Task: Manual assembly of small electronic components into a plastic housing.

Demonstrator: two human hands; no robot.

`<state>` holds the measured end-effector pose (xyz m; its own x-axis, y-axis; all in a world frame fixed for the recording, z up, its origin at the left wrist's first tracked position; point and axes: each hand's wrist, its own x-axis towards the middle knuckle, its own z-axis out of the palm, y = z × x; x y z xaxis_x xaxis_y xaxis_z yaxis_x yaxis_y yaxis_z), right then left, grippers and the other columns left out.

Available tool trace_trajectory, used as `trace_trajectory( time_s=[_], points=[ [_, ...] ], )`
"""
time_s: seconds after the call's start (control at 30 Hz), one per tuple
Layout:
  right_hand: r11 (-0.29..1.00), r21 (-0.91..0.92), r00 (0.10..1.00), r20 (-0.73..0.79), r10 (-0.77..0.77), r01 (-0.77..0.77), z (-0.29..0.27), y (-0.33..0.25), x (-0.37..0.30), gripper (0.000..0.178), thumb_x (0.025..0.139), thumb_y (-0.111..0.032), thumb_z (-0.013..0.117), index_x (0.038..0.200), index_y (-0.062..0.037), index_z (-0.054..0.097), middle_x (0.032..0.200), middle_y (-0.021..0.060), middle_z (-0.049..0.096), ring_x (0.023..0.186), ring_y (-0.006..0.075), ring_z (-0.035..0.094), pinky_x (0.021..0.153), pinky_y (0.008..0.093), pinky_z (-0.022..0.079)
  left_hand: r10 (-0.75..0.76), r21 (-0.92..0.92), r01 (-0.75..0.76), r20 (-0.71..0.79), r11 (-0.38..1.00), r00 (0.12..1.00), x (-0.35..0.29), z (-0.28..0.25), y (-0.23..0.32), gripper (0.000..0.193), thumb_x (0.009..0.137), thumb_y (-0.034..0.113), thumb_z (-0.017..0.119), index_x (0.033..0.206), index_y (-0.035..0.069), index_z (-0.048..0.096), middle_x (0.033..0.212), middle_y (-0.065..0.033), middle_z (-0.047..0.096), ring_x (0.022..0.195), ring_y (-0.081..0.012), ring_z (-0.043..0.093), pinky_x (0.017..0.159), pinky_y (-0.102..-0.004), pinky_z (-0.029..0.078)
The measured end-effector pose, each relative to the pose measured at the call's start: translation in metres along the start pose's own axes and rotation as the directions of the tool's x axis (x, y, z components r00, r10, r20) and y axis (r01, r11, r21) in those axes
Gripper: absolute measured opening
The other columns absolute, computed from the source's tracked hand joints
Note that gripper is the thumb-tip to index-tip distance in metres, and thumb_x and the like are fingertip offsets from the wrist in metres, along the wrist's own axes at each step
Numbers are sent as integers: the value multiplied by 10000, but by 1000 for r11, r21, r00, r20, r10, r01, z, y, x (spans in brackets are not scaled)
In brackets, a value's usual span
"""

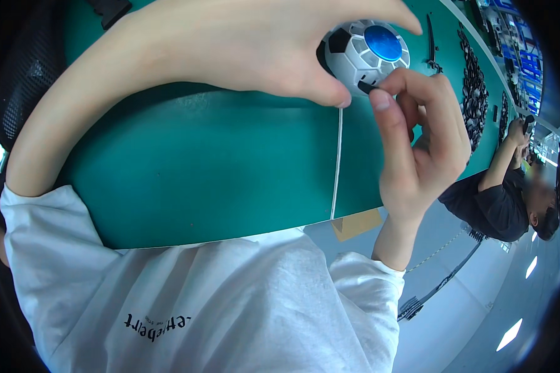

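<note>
A white and black football-shaped device [357,67] with a round shiny blue disc [382,43] on top rests on the green table [224,161]. My left hand [286,46] curves around it from the left, its thumb against the near side and its fingers reaching past the far side. Between thumb and index finger, my right hand [420,121] pinches a small black piece [366,87], holding it against a slot low on the device's near side. A thin white cord [338,161] runs from below my left thumb to the table's near edge.
Rows of small black parts [474,87] lie along the table's right side, with a thin black part [431,40] nearer the device. Another person [504,193] in black sits at the right. Below the near edge shows a cardboard box [358,225]. Black mesh [34,81] stands at far left.
</note>
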<state>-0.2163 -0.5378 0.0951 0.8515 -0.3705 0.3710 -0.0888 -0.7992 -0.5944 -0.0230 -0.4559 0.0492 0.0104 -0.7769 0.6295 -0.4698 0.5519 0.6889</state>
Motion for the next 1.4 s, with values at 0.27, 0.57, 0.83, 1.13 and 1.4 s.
trace_trajectory(
  time_s=[0.27, 0.57, 0.83, 1.13, 1.4],
  points=[
    [989, -146, 972, -226, -61, 28, 18, 10, -3, 227, 806, -8, 737, 1011, -1, 639, 808, 26, 598, 620, 96, 427, 572, 201, 355, -204, -6, 207, 124, 978, 971, 10, 5, -6, 480, 774, 236, 728, 1159, -34, 633, 970, -167, 673, 759, -307, 632, 693, -363, 512],
    [998, -68, 986, -169, -6, -6, 12, 13, 0, 272, 807, -9, 732, 1057, -11, 624, 782, 10, 566, 630, 88, 431, 577, 197, 363, -218, 61, 211, 148, 976, 965, 15, 0, -6, 458, 792, 259, 714, 1134, -35, 632, 928, -174, 686, 739, -298, 639, 693, -348, 509],
    [996, 69, 983, -169, 74, -63, 13, 11, 6, 310, 801, -16, 720, 1096, -27, 624, 729, -19, 496, 624, 82, 407, 575, 199, 357, -456, 48, 456, 205, 889, 866, 32, -13, 20, 442, 606, 110, 795, 1031, 43, 692, 943, -108, 706, 703, -267, 625, 660, -277, 507],
    [998, 18, 985, -164, -57, 61, 23, 22, 2, 377, 778, -45, 723, 1133, -33, 594, 689, -43, 431, 588, 73, 350, 559, 196, 330, -395, -55, 426, 278, 903, 875, 28, -5, 0, 304, 740, 161, 782, 970, 28, 635, 818, -96, 717, 649, -265, 635, 622, -310, 487],
    [992, -52, 977, -177, -119, 111, 29, 33, 1, 418, 793, -59, 711, 1172, -32, 537, 737, -32, 452, 608, 79, 342, 580, 216, 325, -515, -29, 553, 326, 833, 793, 27, -6, -2, 268, 708, 100, 802, 894, 41, 618, 779, -67, 711, 631, -241, 632, 603, -295, 472]
  ],
)
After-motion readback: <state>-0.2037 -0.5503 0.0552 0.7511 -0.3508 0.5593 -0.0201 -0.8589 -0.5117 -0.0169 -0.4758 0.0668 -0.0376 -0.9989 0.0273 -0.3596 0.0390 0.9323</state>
